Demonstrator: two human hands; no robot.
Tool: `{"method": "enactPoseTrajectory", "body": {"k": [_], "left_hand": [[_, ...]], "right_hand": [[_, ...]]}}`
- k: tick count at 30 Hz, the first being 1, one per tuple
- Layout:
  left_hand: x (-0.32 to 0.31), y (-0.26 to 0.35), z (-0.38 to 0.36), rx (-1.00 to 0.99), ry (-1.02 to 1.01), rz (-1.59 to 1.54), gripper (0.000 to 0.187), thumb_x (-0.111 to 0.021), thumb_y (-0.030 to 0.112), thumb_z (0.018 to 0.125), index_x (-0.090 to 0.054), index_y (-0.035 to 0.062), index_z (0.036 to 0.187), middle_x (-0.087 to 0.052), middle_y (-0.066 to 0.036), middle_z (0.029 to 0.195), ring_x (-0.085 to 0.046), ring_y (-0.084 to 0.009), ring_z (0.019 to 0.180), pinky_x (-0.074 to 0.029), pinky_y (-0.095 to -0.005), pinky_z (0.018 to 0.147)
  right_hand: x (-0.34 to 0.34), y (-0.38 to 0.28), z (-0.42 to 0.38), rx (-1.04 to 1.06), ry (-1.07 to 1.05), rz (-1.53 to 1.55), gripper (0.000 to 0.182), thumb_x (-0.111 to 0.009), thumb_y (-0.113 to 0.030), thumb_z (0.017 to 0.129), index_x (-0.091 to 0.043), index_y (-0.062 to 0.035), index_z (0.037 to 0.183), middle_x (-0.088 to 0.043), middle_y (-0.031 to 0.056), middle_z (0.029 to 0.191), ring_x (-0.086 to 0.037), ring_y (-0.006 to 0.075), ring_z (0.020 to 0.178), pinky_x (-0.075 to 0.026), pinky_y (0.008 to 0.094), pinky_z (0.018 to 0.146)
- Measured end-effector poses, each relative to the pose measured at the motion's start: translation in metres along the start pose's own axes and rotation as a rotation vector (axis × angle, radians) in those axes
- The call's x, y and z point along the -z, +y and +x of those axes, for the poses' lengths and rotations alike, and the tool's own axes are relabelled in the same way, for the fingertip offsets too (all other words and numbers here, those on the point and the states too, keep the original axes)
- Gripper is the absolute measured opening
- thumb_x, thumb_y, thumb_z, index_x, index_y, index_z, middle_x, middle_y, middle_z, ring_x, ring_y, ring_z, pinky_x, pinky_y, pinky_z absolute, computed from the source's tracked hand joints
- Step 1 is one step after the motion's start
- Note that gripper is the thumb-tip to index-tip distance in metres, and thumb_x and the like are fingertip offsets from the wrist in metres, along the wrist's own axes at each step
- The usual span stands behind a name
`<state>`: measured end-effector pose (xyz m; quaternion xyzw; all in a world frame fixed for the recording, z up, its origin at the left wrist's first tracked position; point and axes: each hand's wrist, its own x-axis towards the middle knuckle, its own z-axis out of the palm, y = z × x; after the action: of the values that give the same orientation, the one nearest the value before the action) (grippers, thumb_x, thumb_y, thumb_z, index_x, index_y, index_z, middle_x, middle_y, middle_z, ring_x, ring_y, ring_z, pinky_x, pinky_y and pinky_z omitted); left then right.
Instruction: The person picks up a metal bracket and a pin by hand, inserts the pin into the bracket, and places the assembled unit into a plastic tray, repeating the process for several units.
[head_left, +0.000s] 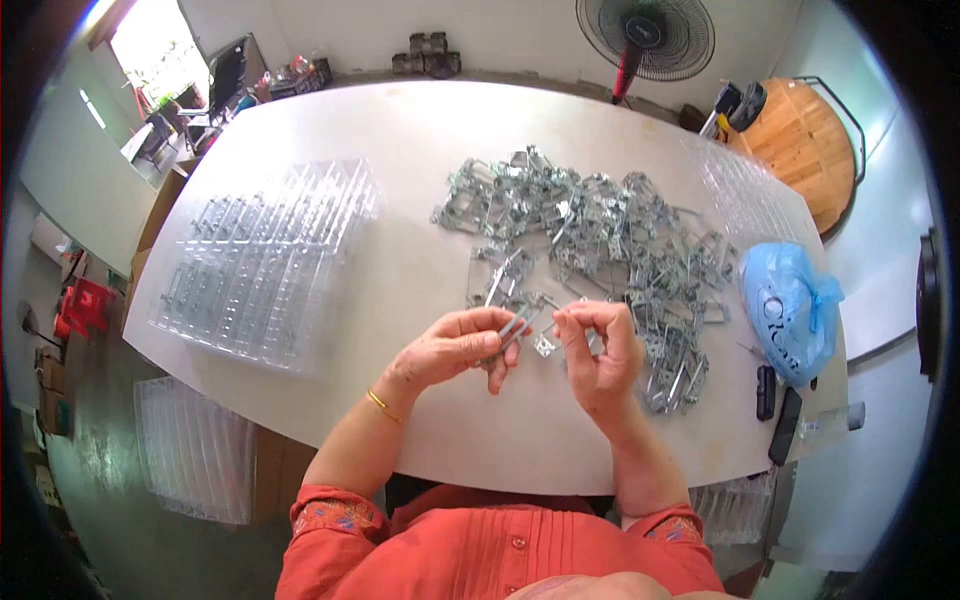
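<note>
My left hand (462, 347), with a gold bangle at the wrist, is closed on thin grey metal brackets (516, 326) that stick out past the fingertips. Close on its right, my right hand (602, 352) is raised with thumb and fingers pinched together. Whatever sits in that pinch is too small to make out. Just beyond both hands spreads a tangled heap of metal brackets (600, 235), with a few looser pieces near my fingers.
Stacked clear plastic trays (270, 265) holding metal parts stand at left on the white table (400, 130). A blue plastic bag (790, 312), a black phone-like object (785, 425) and more clear trays (745, 185) lie at right. A fan (645, 40) stands behind.
</note>
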<state>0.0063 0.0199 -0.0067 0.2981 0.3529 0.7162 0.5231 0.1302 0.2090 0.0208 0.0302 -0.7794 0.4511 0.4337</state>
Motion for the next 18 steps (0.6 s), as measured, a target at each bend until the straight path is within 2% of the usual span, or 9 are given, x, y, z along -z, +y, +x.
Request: {"method": "enactPoseTrajectory", "body": {"k": [9, 13, 18], "left_hand": [[0.0011, -0.0035, 0.0005, 0.010, -0.023, 0.024, 0.042, -0.062, 0.026, 0.102, -0.054, -0.0026, 0.132, -0.065, -0.009, 0.100, -0.067, -0.0167, 0.079, -0.057, -0.0312, 0.071], [0.0035, -0.0059, -0.0002, 0.001, -0.013, 0.036, 0.044, -0.060, 0.022, 0.102, -0.053, -0.0056, 0.135, -0.066, -0.013, 0.102, -0.068, -0.0204, 0.079, -0.056, -0.0321, 0.072], [0.0039, -0.0080, -0.0004, 0.007, -0.030, 0.053, 0.043, -0.062, 0.021, 0.101, -0.053, -0.0041, 0.135, -0.066, -0.013, 0.103, -0.068, -0.0201, 0.079, -0.056, -0.0324, 0.072]], "right_hand": [[0.0016, -0.0026, 0.0003, -0.037, -0.057, -0.022, 0.020, -0.075, -0.009, 0.093, -0.055, -0.0030, 0.091, -0.066, 0.0099, 0.076, -0.062, 0.0148, 0.060, -0.047, 0.0279, 0.052], [0.0025, 0.0049, -0.0054, -0.060, -0.085, -0.030, 0.020, -0.073, -0.012, 0.095, -0.056, -0.0036, 0.088, -0.064, 0.0078, 0.071, -0.062, 0.0138, 0.058, -0.046, 0.0276, 0.051], [0.0001, 0.0018, -0.0075, -0.124, -0.124, 0.001, 0.024, -0.068, -0.017, 0.099, -0.055, -0.0038, 0.084, -0.063, 0.0065, 0.067, -0.061, 0.0125, 0.056, -0.045, 0.0270, 0.050]]}}
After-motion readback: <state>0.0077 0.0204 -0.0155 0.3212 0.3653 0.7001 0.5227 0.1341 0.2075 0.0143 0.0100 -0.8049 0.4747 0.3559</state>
